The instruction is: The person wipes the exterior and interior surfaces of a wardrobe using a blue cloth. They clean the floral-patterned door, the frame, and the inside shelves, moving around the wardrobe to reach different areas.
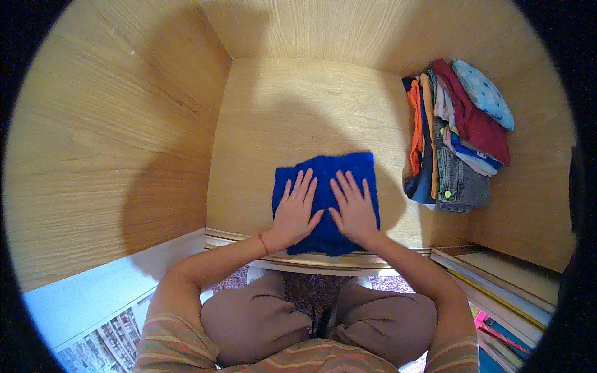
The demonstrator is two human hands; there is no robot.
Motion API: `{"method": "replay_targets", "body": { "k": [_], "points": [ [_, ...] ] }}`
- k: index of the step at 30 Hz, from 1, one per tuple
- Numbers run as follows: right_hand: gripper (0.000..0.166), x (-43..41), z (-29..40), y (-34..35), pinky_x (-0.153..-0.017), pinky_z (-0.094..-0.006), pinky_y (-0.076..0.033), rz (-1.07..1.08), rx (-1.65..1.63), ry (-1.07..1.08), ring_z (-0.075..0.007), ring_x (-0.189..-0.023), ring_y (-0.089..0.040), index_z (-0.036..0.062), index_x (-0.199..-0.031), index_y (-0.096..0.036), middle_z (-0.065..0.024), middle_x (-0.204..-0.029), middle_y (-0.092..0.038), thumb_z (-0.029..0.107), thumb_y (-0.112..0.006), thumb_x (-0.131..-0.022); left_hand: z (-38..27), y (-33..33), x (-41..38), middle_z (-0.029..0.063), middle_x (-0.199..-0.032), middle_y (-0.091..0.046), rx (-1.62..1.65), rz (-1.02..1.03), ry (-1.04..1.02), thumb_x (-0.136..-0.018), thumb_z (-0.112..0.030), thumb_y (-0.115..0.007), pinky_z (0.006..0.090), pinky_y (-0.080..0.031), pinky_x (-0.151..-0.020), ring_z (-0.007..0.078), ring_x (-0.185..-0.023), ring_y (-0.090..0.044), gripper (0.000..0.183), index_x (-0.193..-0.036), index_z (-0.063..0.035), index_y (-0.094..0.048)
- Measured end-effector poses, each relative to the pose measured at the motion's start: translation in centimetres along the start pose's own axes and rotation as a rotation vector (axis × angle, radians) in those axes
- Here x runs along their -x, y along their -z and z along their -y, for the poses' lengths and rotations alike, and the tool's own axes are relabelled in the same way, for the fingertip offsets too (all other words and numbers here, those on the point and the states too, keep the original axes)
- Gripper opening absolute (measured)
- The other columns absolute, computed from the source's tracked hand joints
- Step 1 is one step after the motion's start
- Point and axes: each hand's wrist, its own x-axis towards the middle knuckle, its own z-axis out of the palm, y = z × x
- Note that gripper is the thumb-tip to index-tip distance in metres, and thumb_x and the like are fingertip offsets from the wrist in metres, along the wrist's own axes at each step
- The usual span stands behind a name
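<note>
A dark blue cloth (326,233), perhaps a garment, lies spread flat near the front edge of a wooden cabinet floor (289,126). My left hand (295,210) rests palm down on its left half, fingers apart, with a thin reddish cord on the wrist. On the right half, my right hand (355,207) also lies flat with the fingers spread. Both thumbs point towards each other across the middle of the cloth. Neither hand grips the fabric, and the parts under my palms are hidden.
At the right wall stands a stack of folded clothes (466,135), including grey denim (459,182), a dark red garment (480,123) and a light blue patterned item (482,93). Wooden walls (107,140) enclose the left and back. A sliding-door track (336,265) runs along the front.
</note>
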Motion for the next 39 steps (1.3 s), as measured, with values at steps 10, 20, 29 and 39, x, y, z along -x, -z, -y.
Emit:
{"method": "replay_targets", "body": {
  "k": [10, 20, 29, 39],
  "points": [
    [0.058, -7.3, -2.4, -1.1, -0.124, -0.0544, -0.025, -0.134, 0.025, 0.058, -0.0313, -0.152, -0.035, 0.0012, -0.151, -0.046, -0.0142, -0.161, -0.042, 0.017, -0.057, -0.096, 3.6, -0.4, -8.0, 0.0222, -0.163, -0.036, -0.118, -0.22, -0.068, -0.093, -0.027, -0.062, 0.0574, -0.025, -0.123, 0.0376, -0.153, -0.032, 0.067, -0.149, 0.0061, -0.046],
    [0.051, -5.3, -1.3, -0.7, -0.124, -0.055, -0.026, -0.05, -0.123, 0.159, -0.0362, -0.15, -0.037, -0.002, -0.14, -0.053, -0.019, -0.157, -0.045, 0.011, -0.062, -0.092, 2.7, -0.9, -3.6, 0.0207, -0.163, -0.037, -0.049, -0.163, 0.008, -0.093, -0.028, -0.065, 0.0565, -0.025, -0.124, 0.039, -0.153, -0.031, 0.068, -0.148, 0.0066, -0.046],
    [0.042, -12.2, -3.3, 0.0, -0.121, -0.0529, -0.032, -0.157, -0.073, 0.14, -0.0349, -0.143, -0.045, -0.0023, -0.131, -0.056, -0.0161, -0.151, -0.052, 0.007, -0.058, -0.09, 6.1, 0.4, -10.0, 0.0225, -0.159, -0.041, -0.089, -0.292, -0.053, -0.093, -0.029, -0.064, 0.0552, -0.028, -0.123, 0.04, -0.15, -0.035, 0.063, -0.143, 0.0071, -0.051],
    [0.039, -3.9, -1.4, 0.0, -0.101, -0.0479, -0.048, -0.015, -0.361, 0.138, -0.0418, -0.113, -0.06, -0.0013, -0.126, -0.062, -0.0233, -0.121, -0.065, 0.004, -0.062, -0.088, 2.4, -1.4, -1.7, 0.0238, -0.16, -0.04, 0.005, -0.166, -0.035, -0.092, -0.033, -0.066, 0.0558, -0.028, -0.122, 0.0421, -0.149, -0.036, 0.065, -0.14, 0.0084, -0.054]
  ]
}}
